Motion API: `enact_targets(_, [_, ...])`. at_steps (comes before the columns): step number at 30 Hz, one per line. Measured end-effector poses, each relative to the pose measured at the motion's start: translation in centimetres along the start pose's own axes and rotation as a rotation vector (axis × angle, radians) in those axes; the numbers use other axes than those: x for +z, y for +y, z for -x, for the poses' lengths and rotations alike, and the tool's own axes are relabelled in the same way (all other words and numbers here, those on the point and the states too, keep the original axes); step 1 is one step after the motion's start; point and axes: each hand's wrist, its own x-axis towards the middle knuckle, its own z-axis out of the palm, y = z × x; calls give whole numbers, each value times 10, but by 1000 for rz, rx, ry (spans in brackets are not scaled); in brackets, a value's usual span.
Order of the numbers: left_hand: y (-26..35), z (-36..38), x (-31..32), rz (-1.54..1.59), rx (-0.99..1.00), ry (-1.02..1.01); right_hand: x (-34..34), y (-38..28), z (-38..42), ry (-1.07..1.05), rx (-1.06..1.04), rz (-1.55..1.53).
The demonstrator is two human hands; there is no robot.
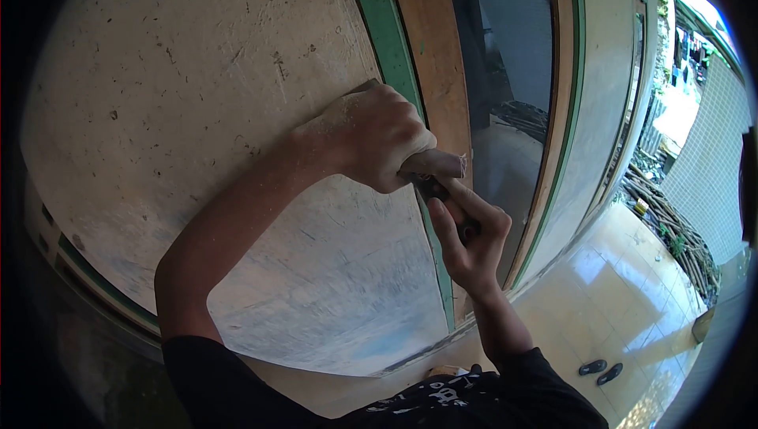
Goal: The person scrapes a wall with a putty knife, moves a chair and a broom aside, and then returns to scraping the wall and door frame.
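My left hand (387, 138) is a fist against the scuffed, pale wall (197, 74), beside the green door frame (391, 42). Its fingers are wrapped round a greyish-brown rolled piece (437, 164) with a frayed end, which sticks out to the right. Just below, my right hand (472, 236) is closed round a dark tool with an orange-brown part (452, 208). The tool's upper end meets the underside of the rolled piece near my left fist. Much of the tool is hidden by my fingers, so its kind is unclear. Pale dust covers my left hand.
To the right stands a wooden door (430, 26) with a dark glass pane (513, 74). Dark sandals (593, 367) lie on the shiny tiled floor (584, 310). A pile of sticks (671, 228) and a mesh fence (707, 168) are farther right.
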Motion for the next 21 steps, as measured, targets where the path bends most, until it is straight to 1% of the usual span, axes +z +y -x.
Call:
enact_targets(1, [2,-1,0,-14,-24,-32,-1,-1,-1,0,45,-19])
enact_targets(4, [7,2,6,-53,-15,-58,1,8,12,-27,63,-31])
enact_targets(6, [-7,0,-1,-81,-10,-54,7,7,6,-15,55,1])
enact_targets(8, [-12,-2,-5,-103,-5,-54,12,4,-10,40,91,-98])
enact_targets(10, [-8,-4,-9,-144,-40,-73,5,4,-10,16,99,-87])
enact_targets(12, [-7,-4,-4,-108,-30,-57,2,7,-1,10,111,-104])
enact_targets(14, [-7,-5,-6,-94,-28,-67,5,5,-9,-9,128,-85])
enact_targets(16, [-16,-9,-23,-127,-2,-56,8,-3,-19,-18,151,-63])
enact_targets(18, [-19,-11,-34,-130,-75,-107,15,-8,-28,9,139,-146])
enact_targets(21, [-10,-5,-19,-94,-59,-69,12,3,-13,3,74,-153])
